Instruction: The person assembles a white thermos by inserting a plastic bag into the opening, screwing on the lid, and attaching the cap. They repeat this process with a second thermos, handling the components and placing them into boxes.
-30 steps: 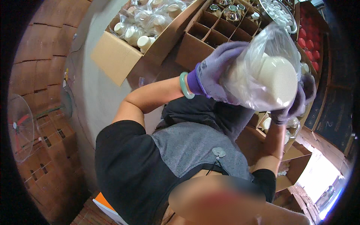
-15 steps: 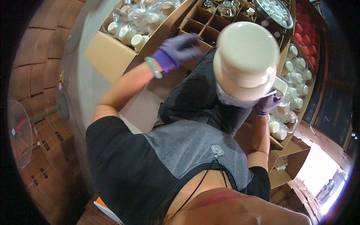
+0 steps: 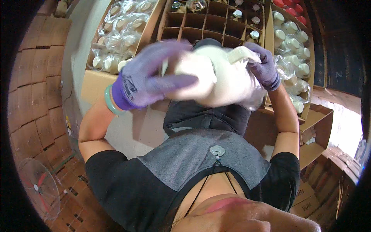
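A cream-coloured jug (image 3: 232, 79) with a side handle (image 3: 243, 55) is held across in front of my lap, its narrower end pointing left. My right hand (image 3: 263, 66), in a purple-grey glove, is closed round the handle side at the right. Clear thin plastic (image 3: 254, 96) clings to the jug's right end. My left hand (image 3: 145, 79), gloved too and smeared by motion, closes over the narrower end, the thumb below and the fingers above. Part of that end is hidden behind the left fingers.
A divided carton (image 3: 206, 23) with several glass jars in its cells stands ahead. Open boxes of plastic-wrapped, white-capped bottles flank it, left (image 3: 119, 36) and right (image 3: 291, 46). Red-capped things (image 3: 293, 7) show at the far right, stacked cartons (image 3: 34, 73) and a fan (image 3: 36, 187) at the left.
The jug has tipped from its broad lid facing up to lying sideways, narrower end left. My left hand has come from beside the left box onto that end; my right hand still holds the handle side.
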A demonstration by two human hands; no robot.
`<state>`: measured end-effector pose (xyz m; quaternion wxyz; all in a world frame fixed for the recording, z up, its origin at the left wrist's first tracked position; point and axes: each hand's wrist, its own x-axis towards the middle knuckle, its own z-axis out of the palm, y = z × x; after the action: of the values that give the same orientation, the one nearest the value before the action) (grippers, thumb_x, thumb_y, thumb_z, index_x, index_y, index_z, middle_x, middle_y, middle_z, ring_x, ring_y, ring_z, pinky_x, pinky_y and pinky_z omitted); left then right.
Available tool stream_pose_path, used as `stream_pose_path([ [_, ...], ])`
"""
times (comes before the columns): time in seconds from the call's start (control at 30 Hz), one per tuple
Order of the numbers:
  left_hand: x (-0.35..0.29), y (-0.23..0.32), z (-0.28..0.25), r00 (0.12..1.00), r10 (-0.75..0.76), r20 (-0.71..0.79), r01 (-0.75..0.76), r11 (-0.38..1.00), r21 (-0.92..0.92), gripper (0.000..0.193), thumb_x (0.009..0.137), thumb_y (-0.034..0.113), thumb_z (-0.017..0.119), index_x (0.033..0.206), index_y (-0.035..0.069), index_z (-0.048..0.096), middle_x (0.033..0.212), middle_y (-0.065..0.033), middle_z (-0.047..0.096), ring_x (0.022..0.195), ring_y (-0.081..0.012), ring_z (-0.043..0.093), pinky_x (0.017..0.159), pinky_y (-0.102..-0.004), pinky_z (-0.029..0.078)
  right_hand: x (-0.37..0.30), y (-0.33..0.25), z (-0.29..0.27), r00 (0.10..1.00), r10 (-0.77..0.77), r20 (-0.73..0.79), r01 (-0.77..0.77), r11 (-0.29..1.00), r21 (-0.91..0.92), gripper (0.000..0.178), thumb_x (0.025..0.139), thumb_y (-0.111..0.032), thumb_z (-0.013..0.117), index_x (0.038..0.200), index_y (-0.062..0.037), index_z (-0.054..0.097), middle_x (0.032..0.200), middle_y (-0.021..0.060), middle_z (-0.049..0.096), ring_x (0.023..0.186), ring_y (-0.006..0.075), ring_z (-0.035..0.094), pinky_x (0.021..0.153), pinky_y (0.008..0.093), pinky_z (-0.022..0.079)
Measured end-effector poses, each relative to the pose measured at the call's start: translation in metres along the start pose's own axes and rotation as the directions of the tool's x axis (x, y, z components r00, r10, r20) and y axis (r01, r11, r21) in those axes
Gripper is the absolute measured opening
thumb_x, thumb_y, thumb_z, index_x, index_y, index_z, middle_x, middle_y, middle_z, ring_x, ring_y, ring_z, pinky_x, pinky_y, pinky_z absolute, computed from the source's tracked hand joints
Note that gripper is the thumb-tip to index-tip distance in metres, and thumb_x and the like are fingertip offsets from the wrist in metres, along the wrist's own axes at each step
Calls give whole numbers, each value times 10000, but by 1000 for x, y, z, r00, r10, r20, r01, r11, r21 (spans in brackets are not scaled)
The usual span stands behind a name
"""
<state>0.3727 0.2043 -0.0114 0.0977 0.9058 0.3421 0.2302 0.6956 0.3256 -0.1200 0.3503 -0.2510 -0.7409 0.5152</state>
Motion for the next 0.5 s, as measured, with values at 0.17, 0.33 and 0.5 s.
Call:
stream_pose_path([
  [0.17, -28, -24, 47, 733, -641, 227, 423, 170, -890, 1008, 750, 310, 829, 1516, 35, 236, 1389, -139, 482, 1272, -226, 479, 1073, -383, 383, -1, -25, 0, 840, -478, 256, 523, 589, -616, 387, 560, -329, 785, 821, -103, 610, 848, 114, 585, 771, 327, 558, 699, 431, 423],
  [0.33, 4, -19, 39, 963, -224, -148, 189, 957, -220, 583, 709, 242, 825, 1201, 52, 577, 1195, -182, 564, 1130, -341, 567, 970, -402, 467, -9, 35, -3, 946, -308, 105, 325, 883, -339, 385, 747, -299, 782, 1016, -55, 654, 1018, 150, 645, 1025, 377, 600, 920, 439, 462],
  [0.5, -20, -41, 44, 874, -389, -290, 269, 886, -376, 622, 691, 201, 826, 1227, 38, 556, 1219, -161, 585, 1125, -284, 584, 971, -392, 467, 7, 28, -27, 958, -262, 116, 285, 833, -474, 332, 723, -322, 806, 896, -86, 649, 1027, 134, 632, 1016, 340, 586, 907, 423, 480],
])
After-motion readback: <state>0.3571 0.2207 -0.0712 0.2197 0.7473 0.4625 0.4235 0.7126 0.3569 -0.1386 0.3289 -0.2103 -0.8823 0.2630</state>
